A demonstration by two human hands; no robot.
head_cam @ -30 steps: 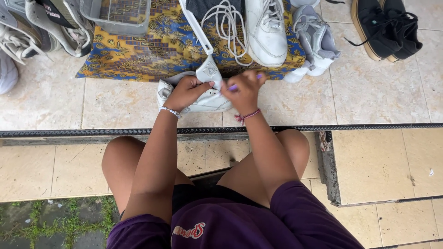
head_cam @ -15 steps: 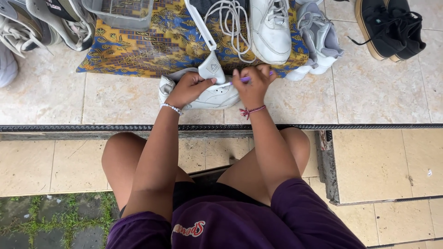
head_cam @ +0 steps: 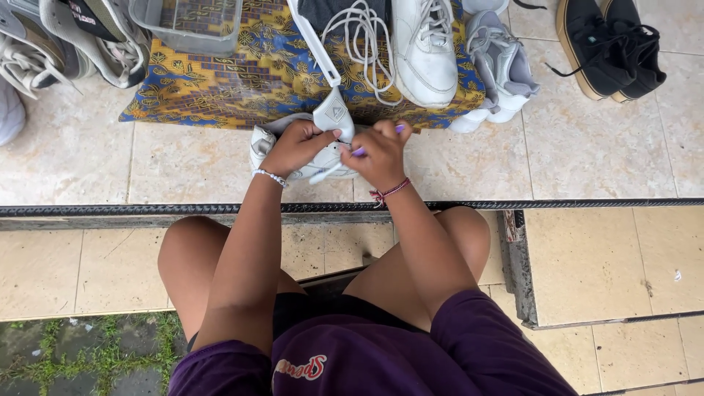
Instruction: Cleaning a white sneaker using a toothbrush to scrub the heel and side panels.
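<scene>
Both hands have drawn closer together over the white sneaker (head_cam: 293,150) since a moment ago. Nearest, the left hand (head_cam: 297,145) has its grip clenched on the sneaker's upper, pinning it to the tiled floor (head_cam: 609,154). Just beside it, the right hand (head_cam: 380,152) grips a purple-handled brush (head_cam: 339,163) against the shoe. Beyond lies a patterned cloth (head_cam: 257,73) bearing a white shoe (head_cam: 424,48) and loose laces (head_cam: 359,37).
</scene>
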